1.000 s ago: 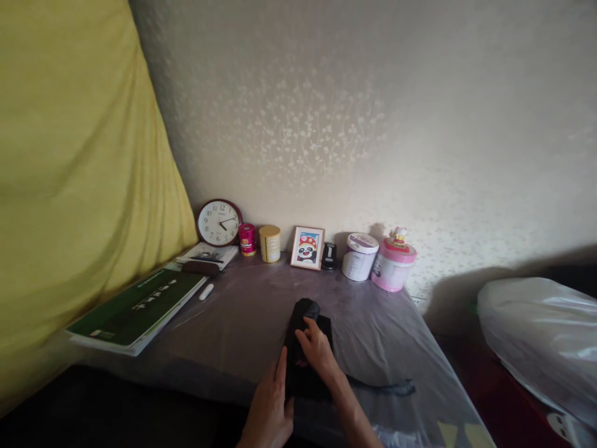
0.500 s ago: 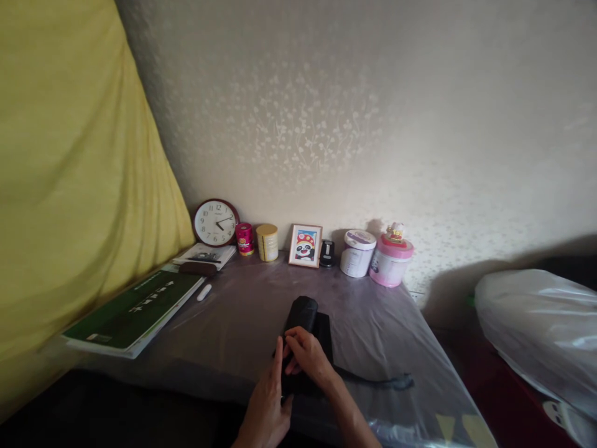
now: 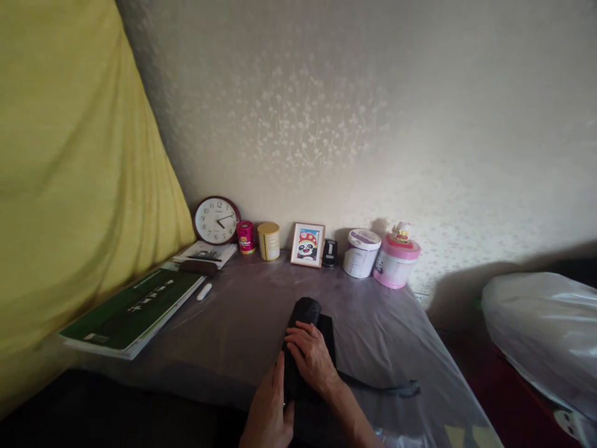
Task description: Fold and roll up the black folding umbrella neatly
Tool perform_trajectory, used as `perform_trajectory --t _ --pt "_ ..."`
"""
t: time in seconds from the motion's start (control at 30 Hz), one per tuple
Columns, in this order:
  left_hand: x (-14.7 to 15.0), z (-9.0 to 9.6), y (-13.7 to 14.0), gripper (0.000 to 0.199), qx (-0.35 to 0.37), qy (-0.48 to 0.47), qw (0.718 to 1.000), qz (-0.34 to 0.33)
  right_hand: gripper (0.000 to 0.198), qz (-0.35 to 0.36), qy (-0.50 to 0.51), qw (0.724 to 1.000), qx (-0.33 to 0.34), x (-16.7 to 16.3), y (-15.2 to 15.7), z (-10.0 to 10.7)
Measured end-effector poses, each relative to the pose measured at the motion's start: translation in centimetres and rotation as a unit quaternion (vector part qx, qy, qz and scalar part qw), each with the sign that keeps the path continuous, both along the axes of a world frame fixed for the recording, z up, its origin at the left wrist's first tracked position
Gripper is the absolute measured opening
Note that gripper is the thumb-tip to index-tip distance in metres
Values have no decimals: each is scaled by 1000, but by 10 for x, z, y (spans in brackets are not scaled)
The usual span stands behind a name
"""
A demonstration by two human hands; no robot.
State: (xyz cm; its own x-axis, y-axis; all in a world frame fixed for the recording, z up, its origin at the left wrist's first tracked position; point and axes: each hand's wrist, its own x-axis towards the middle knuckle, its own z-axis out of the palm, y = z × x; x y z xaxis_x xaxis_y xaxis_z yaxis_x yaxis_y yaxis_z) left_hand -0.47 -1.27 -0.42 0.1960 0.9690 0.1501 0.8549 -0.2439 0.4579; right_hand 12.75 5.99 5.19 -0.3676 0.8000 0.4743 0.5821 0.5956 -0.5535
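A black rolled fabric bundle [image 3: 305, 309] lies on the table in front of me, its long side pointing away from me. A flat black flap [image 3: 328, 336] shows along its right side, and a thin dark strap [image 3: 382, 389] trails off to the right. My right hand [image 3: 311, 356] rests across the top of the roll, fingers stretched out and lying flat. Along the left side, my left hand [image 3: 270, 401] holds the near part of the roll, its thumb by the near end. The bundle's near end is mostly hidden by my hands.
Left on the grey-covered table [image 3: 252, 311] are a green book [image 3: 140, 308], a brown case [image 3: 198, 267] and a white pen-like object [image 3: 204, 291]. Along the wall stand a clock [image 3: 217, 219], tins, a picture frame [image 3: 308, 244] and two tubs. A plastic-wrapped bundle [image 3: 541, 323] sits right.
My right hand has gone from bent, gathered fingers to lying flat across the roll. The left hand has shifted slightly down and toward me. The view has moved a little.
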Motion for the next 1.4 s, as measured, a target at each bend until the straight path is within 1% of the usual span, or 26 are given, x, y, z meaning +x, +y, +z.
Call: perform_trajectory --t 0.1,0.23,0.43,0.53,0.63,0.7,0.77,0.8,0.87,0.93,1.0,1.1,1.17,1.23,1.27,1.33,1.4 --pt "0 4 0 71 -26 -4 1000 -3 24 -2 -28 1000 2 0 11 -8" --pt "1 10 0 72 -46 -1 999 -5 26 2 -52 999 5 -1 32 -12" --pt "4 30 1 76 -113 29 993 11 26 -16 -70 997 16 3 63 -17" --pt "6 39 0 76 -133 33 990 16 27 -37 -68 997 15 4 76 -19" --pt "6 42 -1 77 -137 24 990 17 28 -93 -61 993 30 7 86 -21" --pt "6 43 -1 78 -135 15 991 17 29 -146 -43 987 59 10 85 -20" --pt "6 43 -1 79 -133 15 991 17 31 -161 -15 982 98 11 76 -19" --pt "6 42 -1 79 -132 20 991 18 31 -148 -2 982 115 11 68 -19" --pt "6 42 0 77 -130 34 991 17 29 -96 6 987 128 8 49 -19" --pt "6 40 0 75 -125 44 991 21 27 -61 -13 991 114 1 34 -20" --pt "6 37 -1 73 -115 45 992 23 28 -60 -30 993 101 -4 28 -23" --pt "5 30 -2 73 -90 35 995 23 30 -101 -13 990 97 -1 39 -28" --pt "4 26 -3 73 -67 16 997 19 30 -137 29 987 83 13 49 -31" --pt "3 22 -4 72 -43 -10 999 11 32 -178 91 979 25 35 54 -32" --pt "2 20 -4 72 -32 -23 999 8 34 -197 120 973 -23 47 53 -32" --pt "2 19 -5 71 -14 -39 999 9 35 -239 176 947 -119 71 48 -31" --pt "3 20 -5 71 -8 -42 999 11 34 -262 206 926 -176 88 39 -30"
